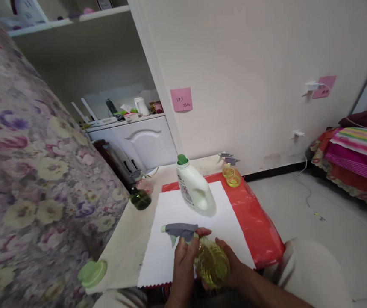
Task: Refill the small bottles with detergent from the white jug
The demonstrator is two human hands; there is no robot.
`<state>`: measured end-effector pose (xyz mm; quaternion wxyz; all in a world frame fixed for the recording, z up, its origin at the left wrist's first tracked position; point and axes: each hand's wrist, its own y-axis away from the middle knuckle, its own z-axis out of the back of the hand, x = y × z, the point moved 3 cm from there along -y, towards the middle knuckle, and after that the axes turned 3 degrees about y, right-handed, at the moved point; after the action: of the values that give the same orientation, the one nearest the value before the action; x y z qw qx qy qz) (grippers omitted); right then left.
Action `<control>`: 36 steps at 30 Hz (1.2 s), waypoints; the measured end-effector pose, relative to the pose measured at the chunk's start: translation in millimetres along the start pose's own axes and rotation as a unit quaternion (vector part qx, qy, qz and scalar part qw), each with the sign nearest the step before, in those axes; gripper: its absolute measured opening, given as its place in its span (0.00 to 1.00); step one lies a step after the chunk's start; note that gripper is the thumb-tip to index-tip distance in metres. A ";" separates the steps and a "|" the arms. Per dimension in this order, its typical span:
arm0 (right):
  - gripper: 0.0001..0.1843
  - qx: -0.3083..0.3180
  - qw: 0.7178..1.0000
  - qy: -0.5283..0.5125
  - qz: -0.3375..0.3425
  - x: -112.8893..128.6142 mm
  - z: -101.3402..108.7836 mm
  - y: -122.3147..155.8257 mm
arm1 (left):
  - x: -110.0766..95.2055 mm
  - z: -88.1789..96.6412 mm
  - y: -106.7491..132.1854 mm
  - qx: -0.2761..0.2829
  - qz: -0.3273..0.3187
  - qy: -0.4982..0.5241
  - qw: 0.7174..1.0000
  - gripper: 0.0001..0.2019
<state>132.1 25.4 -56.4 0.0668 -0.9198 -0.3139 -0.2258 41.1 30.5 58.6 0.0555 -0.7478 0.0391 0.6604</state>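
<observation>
Head view showed the spray bottle (214, 266) at six o'clock — left hand (185, 259) grasping its neck, right hand (234, 265) holding its body. Jug (194, 190) on the sheet (159, 252) stood at its twelve, green cap (94, 273) at its nine.

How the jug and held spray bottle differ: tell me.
The spray bottle is transparent yellow; the jug is opaque pale green. The spray bottle tilts between left hand and right hand; the jug stands on the sheet. The spray bottle has a grey sprayer; the jug, a green spout. Both show green.
</observation>
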 end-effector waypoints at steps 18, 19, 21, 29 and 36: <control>0.54 -0.114 0.828 0.479 0.269 30.5 -10.3 5.1 | 17.9 18.0 -9.5 -0.066 -0.049 -0.165 0.983 0.16; 0.56 -0.134 0.812 0.497 0.274 28.6 -8.9 4.9 | 19.1 16.3 -10.2 -0.063 -0.049 -0.163 0.983 0.16; 0.54 -0.160 0.795 0.512 0.283 26.3 -8.1 4.1 | 21.5 12.3 -11.7 -0.045 -0.048 -0.167 0.984 0.16; 0.42 -0.181 0.819 0.440 0.321 66.6 -9.8 19.2 | 49.2 34.2 -27.1 -0.036 -0.092 -0.110 0.989 0.28; 0.37 -0.327 0.752 0.420 0.388 157.7 28.8 42.0 | 81.5 98.4 -55.5 -0.091 -0.013 -0.193 0.977 0.28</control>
<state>278.9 86.0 -9.1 -0.0308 -0.7409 0.2230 -0.6328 -38.2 100.0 -32.5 0.0021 -0.6084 -0.0424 0.7925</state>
